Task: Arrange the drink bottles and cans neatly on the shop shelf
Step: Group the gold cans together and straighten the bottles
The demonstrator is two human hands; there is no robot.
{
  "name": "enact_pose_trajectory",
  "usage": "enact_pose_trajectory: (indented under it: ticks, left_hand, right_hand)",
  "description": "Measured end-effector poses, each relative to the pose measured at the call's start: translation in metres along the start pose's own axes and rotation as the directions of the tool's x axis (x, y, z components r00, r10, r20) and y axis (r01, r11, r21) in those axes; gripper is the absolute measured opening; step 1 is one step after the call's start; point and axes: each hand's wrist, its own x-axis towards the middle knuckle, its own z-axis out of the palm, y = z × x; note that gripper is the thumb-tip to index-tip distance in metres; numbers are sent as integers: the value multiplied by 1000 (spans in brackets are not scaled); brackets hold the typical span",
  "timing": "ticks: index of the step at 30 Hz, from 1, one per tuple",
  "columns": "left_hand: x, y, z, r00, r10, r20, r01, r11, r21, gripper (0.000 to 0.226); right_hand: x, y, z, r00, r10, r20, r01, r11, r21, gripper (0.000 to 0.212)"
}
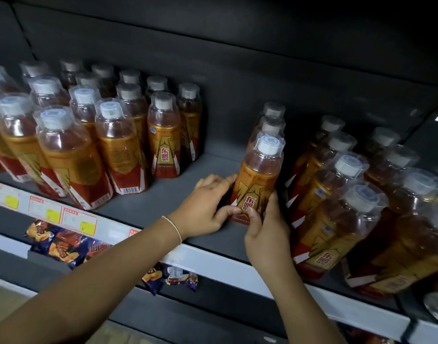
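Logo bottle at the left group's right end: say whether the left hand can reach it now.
Probably yes. Only bare shelf lies between the left hand and that logo bottle, though it now grips the middle bottle.

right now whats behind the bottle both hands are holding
Behind the held bottle, gripped by the left hand and right hand, two more bottles stand in a row; only their caps and clear shoulders show. Their labels and bases are covered, as is anything further back.
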Motion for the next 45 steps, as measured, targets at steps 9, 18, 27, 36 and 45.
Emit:
enact_pose_trajectory:
  ticks: [9, 18, 27, 36, 45]
  left_hand:
    - [-3, 0, -2, 999, 30, -26, -29, 999, 43, 71]
    - [-14, -19, -58, 992, -3, -129, 2, 1000, -12, 46]
    - [-54, -46, -134, 981, -148, -124, 151, 988, 16, 43]
    - [-77, -60, -146, 976, -213, 37, 210, 975, 75, 55]
    - [-83, -69, -138, 977, -196, 83, 194, 980, 36, 47]
  right_hand:
    - [-2, -5, 0, 998, 32, -48, -34, 999, -42, 60]
    - [-27, -42, 17, 769, -389, -508, 347, 921, -179, 32]
    - [38, -116, 74, 937, -325, -126, 325, 945, -23, 42]
    - [111, -156, 111, 970, -54, 239, -11, 964, 264, 43]
    - [96, -153, 107, 991, 8, 130, -37, 975, 219, 50]
